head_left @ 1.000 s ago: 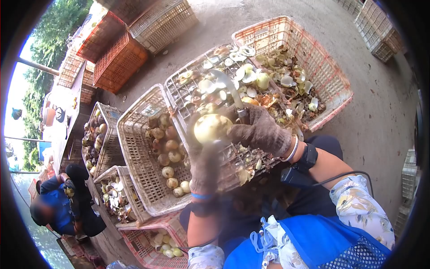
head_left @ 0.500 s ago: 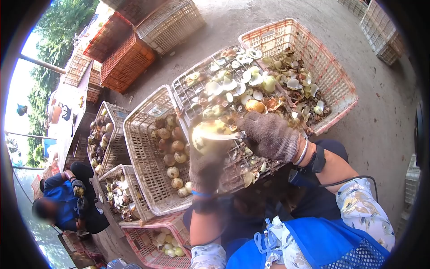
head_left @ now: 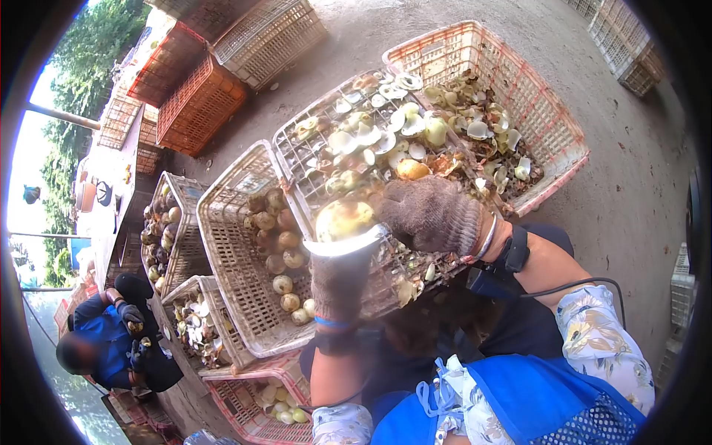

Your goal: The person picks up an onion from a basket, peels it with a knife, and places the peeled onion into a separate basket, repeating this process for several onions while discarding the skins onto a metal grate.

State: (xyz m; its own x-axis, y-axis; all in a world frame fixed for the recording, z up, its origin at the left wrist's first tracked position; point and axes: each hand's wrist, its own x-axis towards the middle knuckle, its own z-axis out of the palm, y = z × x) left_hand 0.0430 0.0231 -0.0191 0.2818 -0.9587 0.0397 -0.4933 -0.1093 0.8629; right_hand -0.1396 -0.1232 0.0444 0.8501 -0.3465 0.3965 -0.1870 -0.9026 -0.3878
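My left hand [head_left: 340, 280], in a brown knit glove, is closed round a pale, partly peeled onion [head_left: 345, 219]. In my right hand [head_left: 432, 215], gloved the same way, is a knife whose shiny blade [head_left: 347, 243] lies across the near side of the onion, by my left fingers. The knife's handle is hidden in my fist. Beneath my hands, a wire grid rack [head_left: 297, 159] carries cut onion layers and skins. A yellowish-brown onion [head_left: 412, 170] rests beyond my right knuckles. Motion blurs my left hand.
A large crate [head_left: 552, 126] at the right holds onion scraps. Whole onions lie in a crate [head_left: 222, 245] at my left; a pink crate [head_left: 245, 404] holds peeled ones. A co-worker [head_left: 111, 330] handles an onion at far left. Orange crates [head_left: 196, 107] stand behind.
The knife blade has moved from across the onion's face down to its near side and turned. Both hands stay close together. The whole view has shifted slightly.
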